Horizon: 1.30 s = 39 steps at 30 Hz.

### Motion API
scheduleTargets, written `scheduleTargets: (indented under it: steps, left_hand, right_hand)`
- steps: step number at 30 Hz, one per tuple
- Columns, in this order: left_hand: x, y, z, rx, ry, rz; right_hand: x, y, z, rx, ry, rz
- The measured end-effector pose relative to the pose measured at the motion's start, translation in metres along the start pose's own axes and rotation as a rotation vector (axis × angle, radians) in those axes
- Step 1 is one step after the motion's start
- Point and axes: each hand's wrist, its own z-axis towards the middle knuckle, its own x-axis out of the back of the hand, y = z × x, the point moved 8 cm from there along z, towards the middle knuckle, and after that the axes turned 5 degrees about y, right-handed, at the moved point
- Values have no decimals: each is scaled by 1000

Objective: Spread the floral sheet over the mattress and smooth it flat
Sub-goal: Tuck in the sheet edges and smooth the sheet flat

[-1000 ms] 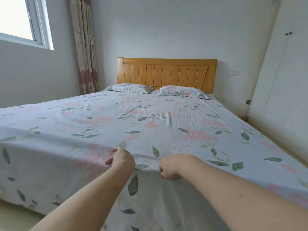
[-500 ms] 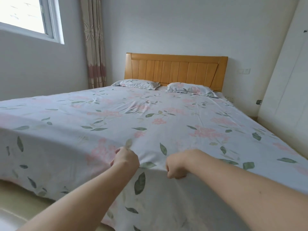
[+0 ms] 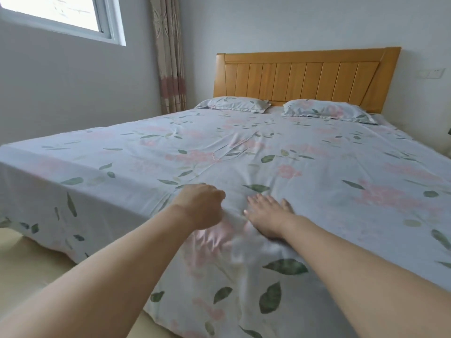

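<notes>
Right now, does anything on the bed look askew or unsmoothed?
Yes: creases run diagonally across the middle of the floral sheet, and small folds bunch at the foot edge between the left hand and right hand.

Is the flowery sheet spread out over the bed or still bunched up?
Spread: the floral sheet covers the mattress up to the pillows, with creases mid-bed.

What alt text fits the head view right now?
Two hands work the foot edge of a floral sheet spread over a bed: the right hand lies flat on it, fingers straight, the left hand curled beside it. Two matching pillows lie below a wooden headboard.
</notes>
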Motion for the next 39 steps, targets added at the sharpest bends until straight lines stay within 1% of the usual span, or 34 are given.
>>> scheduleTargets:
  steps: [1,2,3,5,8,12,14,16,18,20,22,24,26,28,30,31,32,33,35,37,39]
  left_hand:
    - [-7,-15,15,27,33,-52]
    - [-19,-27,27,59,29,-95]
    - [-33,-37,36,93,-3,-119]
    - [-60,-53,53,124,-79,-173]
    - [-94,-60,53,140,-156,-277]
    - [-110,-60,54,154,-211,-290]
    - [-116,-59,57,171,-270,-290]
    - [-124,-59,59,184,-345,-289]
    - [-131,-61,58,191,-410,-287]
    - [-136,-61,55,198,-464,-295]
    - [-142,-64,54,204,-515,-288]
    - [-146,-66,55,211,-560,-310]
    - [-147,-68,57,214,-622,-345]
    - [-145,-70,63,208,-708,-363]
    - [-134,-78,82,171,-756,-334]
    - [-128,-84,100,138,-719,-292]
    - [-120,-93,126,93,-638,-232]
    - [-113,-106,154,126,-530,-225]
    - [-106,-127,208,247,-357,-270]
    - [-108,-120,267,178,-228,-236]
    - [-118,-91,319,63,-150,-260]
  right_hand:
    - [-10,1,4,-11,-2,-1]
    - [-16,2,2,-23,6,16]
    - [-20,4,0,-21,18,18]
    - [-20,5,-1,-29,-13,12]
    - [-19,7,-2,-55,-75,23]
    - [-22,7,-3,-46,-119,67]
    - [-14,14,6,-70,-109,145]
    - [5,23,28,-136,-58,212]
    - [35,33,59,-219,96,275]
    - [59,37,87,-209,259,275]
    - [66,44,118,-180,315,264]
    - [66,55,150,-173,293,246]
    - [59,65,178,-196,225,229]
    - [37,67,190,-221,121,163]
    - [16,63,189,-219,83,66]
    - [9,61,187,-220,96,30]
    - [6,59,188,-224,117,11]
    - [3,59,188,-227,129,12]
    - [-1,60,188,-227,137,11]
    - [-3,62,190,-235,160,-6]
    - [-6,64,191,-246,143,-11]
